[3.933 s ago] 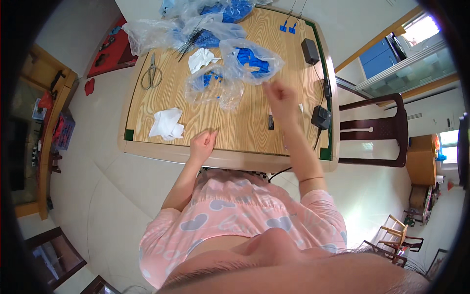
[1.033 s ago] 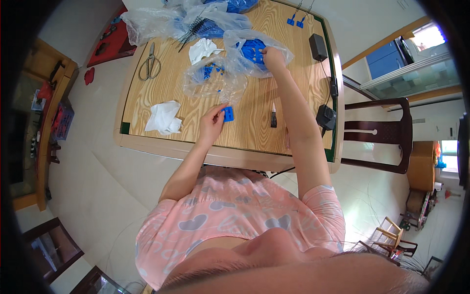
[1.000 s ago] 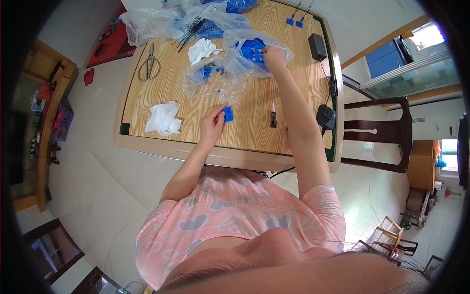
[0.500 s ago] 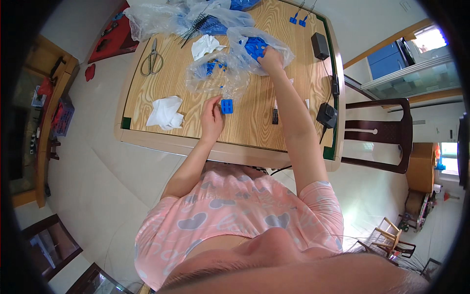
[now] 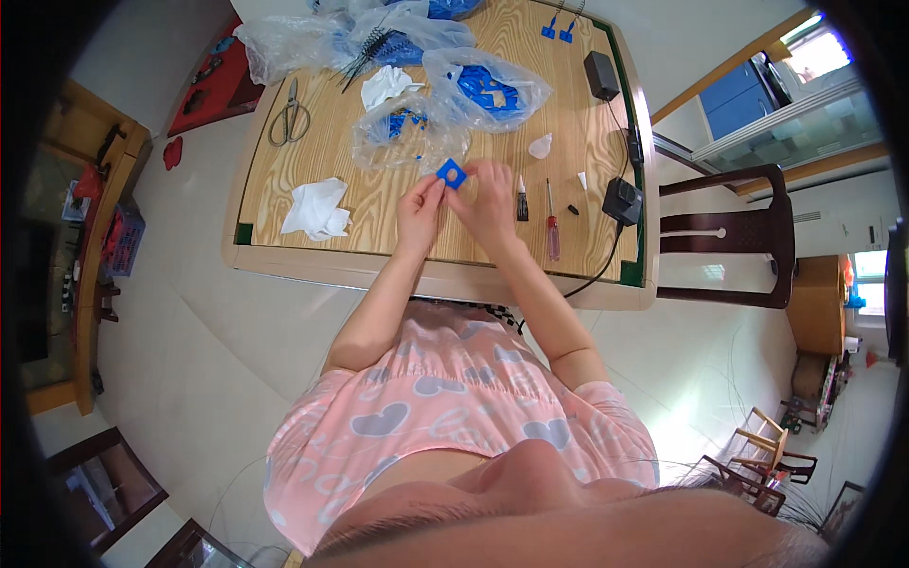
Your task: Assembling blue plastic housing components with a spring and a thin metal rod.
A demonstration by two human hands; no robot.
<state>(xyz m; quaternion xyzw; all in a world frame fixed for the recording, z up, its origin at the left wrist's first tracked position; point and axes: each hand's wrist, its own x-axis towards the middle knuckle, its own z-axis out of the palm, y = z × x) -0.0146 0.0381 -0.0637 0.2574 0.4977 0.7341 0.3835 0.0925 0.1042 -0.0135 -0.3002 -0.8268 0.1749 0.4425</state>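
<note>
Between my two hands, just above the near part of the table, is a small blue square plastic piece (image 5: 444, 168) with a round hole, tilted cornerwise. My left hand (image 5: 418, 210) pinches its lower left side, and the fingers of my right hand (image 5: 488, 204) close on its right side. Whether a second blue part sits under it, I cannot tell. Just beyond my hands lies an open clear bag (image 5: 431, 142) with small blue and yellowish bits. Farther right, another clear bag (image 5: 530, 95) holds blue plastic parts (image 5: 488, 90).
Right of my hands lie a small black tube (image 5: 522, 201), a red-handled screwdriver (image 5: 553, 237) and a black adapter (image 5: 622, 201) with a cable. Scissors (image 5: 289, 118) and a crumpled tissue (image 5: 317, 210) are on the left. Black springs (image 5: 374, 52) rest on bags at the back.
My right hand has come out of the bag of blue parts and back to my left hand. The blue holed piece is now held between both hands, slightly farther from me than the block was.
</note>
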